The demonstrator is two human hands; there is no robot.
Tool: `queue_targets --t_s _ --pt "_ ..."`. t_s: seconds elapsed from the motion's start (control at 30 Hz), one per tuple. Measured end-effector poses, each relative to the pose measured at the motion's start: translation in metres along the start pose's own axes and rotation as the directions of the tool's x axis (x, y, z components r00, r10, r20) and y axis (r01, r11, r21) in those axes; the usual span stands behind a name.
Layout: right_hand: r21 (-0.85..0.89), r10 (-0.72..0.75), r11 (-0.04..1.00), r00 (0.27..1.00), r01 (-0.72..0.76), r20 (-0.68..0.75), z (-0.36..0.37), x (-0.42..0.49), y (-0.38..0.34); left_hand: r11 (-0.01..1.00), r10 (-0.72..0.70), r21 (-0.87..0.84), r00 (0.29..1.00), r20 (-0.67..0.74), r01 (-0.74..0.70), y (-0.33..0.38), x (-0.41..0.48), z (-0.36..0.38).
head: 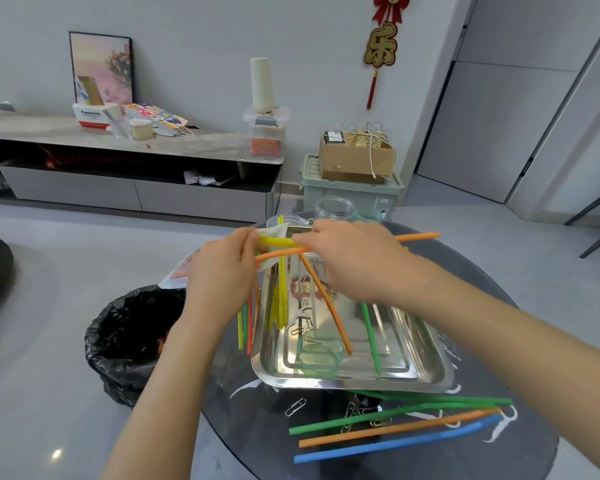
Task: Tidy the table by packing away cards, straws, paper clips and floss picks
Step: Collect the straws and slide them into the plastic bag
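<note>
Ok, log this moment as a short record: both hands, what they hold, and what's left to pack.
left hand: grips straw bunch hanging beside the tray, pinches a clear wrapper
right hand: grips held straws, orange, yellow, green, above the tray
tray: steel, holds tray clips
table: dark glass
near edge: loose straws (green, orange, blue), loose paper clips, floss picks
jar: clear, far edge
bin: black-lined, left of table

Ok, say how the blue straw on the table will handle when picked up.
Probably very light: the blue straw is long and thin. Likely to roll or skid on the smooth glass table. Held by one end, it may sag.
</note>
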State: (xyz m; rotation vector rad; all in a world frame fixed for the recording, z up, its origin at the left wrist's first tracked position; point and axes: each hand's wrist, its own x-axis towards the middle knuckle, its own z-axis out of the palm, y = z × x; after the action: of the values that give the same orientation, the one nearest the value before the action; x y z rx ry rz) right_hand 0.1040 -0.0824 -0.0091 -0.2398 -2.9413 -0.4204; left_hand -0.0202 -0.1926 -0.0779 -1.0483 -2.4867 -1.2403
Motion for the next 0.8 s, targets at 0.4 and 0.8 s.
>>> queue_targets --t_s 0.4,0.8 --pt "-0.043 -0.016 0.999 1.000 0.016 0.008 -0.020 0.021 -0.026 0.999 -0.002 -0.041 1.000 -0.029 0.001 -0.002 0.000 -0.002" --pt "0.212 -0.014 0.977 0.990 -0.017 0.143 -0.045 0.007 -0.009 1.000 -0.005 0.005 1.000 0.002 0.005 0.001 -0.003 -0.007"
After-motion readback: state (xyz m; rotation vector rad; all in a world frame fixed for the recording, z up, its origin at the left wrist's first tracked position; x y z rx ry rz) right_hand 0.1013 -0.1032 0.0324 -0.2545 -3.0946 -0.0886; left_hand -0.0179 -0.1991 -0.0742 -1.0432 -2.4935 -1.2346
